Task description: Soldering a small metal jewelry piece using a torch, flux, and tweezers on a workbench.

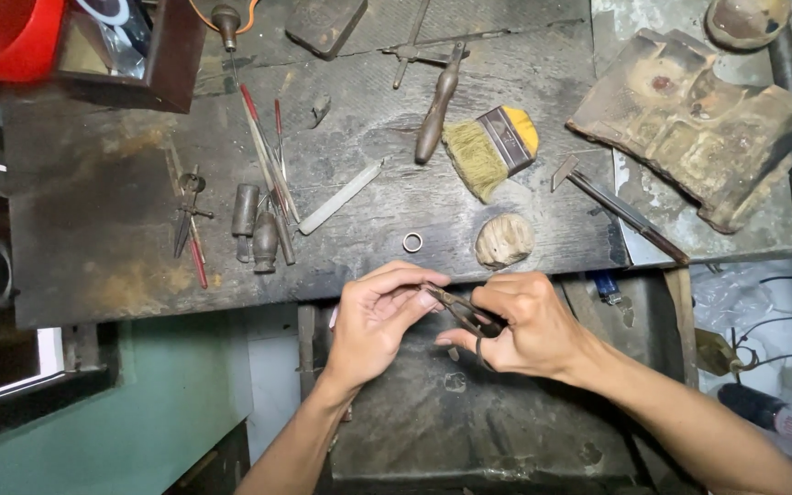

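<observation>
My right hand [526, 325] grips small dark pliers [462, 312] by the handles, their jaws pointing left. My left hand [379, 316] meets the jaws with pinched fingertips; whatever sits between them is too small to make out. Both hands hover just below the front edge of a dark, worn wooden workbench [121, 238]. A small metal ring [412, 242] lies on the bench just above my left hand. Beside it rests a rounded, ribbed beige lump [504, 240].
On the bench lie a yellow-handled brush [492, 147], a wooden-handled tool [438, 105], several files and gravers [268, 174], a divider [190, 211], a white stick [341, 196] and a small hammer [618, 207]. A charred block [698, 128] sits right, a red container [6, 37] top left.
</observation>
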